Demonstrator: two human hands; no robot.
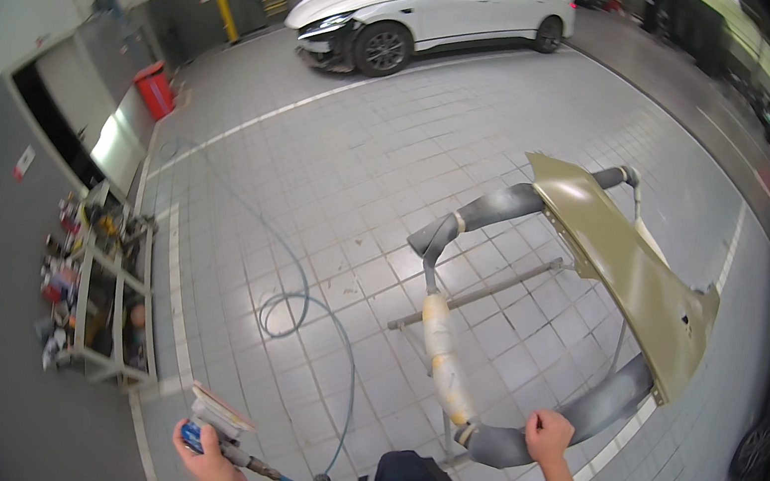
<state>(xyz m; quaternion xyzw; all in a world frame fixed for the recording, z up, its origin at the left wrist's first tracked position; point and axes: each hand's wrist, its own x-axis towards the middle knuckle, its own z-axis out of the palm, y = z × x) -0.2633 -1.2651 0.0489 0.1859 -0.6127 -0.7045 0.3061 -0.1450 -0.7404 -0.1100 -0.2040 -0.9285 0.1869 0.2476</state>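
Observation:
My left hand [213,467] is wrapped round an air sander [208,426], its flat pad turned up and away from me. A blue air hose [349,391] runs from the sander's handle and loops across the floor. My right hand [548,436] is closed in a fist over the near padded bar of a work stand [501,447]; its palm side is hidden, and I cannot tell whether it touches the bar. An olive-gold car fender [629,277] lies across the right side of the stand, apart from both hands.
A white car [432,8] with a damaged front corner stands at the far side. Left, a metal rack [112,323] with bottles and cans is against the wall, with a red bin [155,90] beyond. A dark car [767,402] stands along the right edge.

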